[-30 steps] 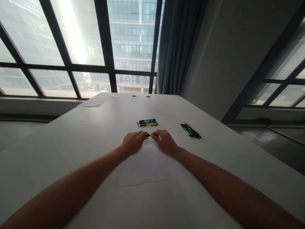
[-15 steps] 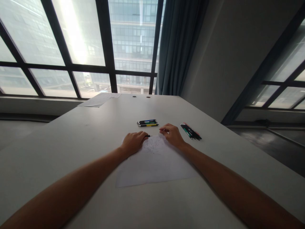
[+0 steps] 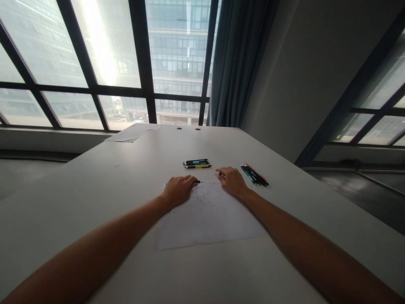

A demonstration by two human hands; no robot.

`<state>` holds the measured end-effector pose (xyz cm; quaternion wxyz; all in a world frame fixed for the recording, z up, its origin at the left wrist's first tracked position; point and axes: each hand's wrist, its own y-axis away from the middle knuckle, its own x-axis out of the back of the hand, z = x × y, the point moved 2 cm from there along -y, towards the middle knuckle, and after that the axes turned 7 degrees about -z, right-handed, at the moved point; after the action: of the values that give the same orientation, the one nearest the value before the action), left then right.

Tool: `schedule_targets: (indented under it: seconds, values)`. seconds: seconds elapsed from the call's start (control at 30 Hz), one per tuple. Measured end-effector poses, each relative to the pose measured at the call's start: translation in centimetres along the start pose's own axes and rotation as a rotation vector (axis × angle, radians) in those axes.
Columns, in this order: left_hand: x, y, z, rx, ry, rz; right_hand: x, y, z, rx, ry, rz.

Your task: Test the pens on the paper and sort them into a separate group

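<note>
My left hand (image 3: 179,188) is closed around a dark pen (image 3: 198,181), whose thin tip points right past my fingers. The rest of its barrel is mostly hidden. Under that hand lies a white sheet of paper (image 3: 205,223) with scribbled marks near its top. My right hand (image 3: 232,179) is at the sheet's upper right edge, thumb and forefinger apart, with nothing visible in it. Beyond the paper, several pens (image 3: 196,162) with blue, green and yellow parts lie side by side. A second bunch of pens (image 3: 254,174), mostly dark with green and red, rests right of my right hand.
The white table (image 3: 120,190) stretches away toward the windows. Other paper sheets (image 3: 128,134) lie at its far left corner. Two round dark holes are set near the far edge. A blue-grey curtain (image 3: 230,71) hangs behind the table.
My right hand has shifted slightly right, and its pinched fingers have spread apart. My left hand stays with the pen in it; the view has moved a little.
</note>
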<state>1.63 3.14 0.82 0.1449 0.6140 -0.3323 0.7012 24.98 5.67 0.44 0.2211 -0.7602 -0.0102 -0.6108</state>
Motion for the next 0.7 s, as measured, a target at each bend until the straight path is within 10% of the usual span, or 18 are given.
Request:
schedule_targets:
  seconds: [0.37,0.7]
  values:
    - [0.3,0.0,0.0,-0.010,0.011,0.051,0.9,-0.1,-0.3,-0.089,-0.073,0.251]
    - [0.2,0.0,0.1,-0.166,0.035,0.141,0.6,1.3,-5.7,0.399,-0.289,0.182]
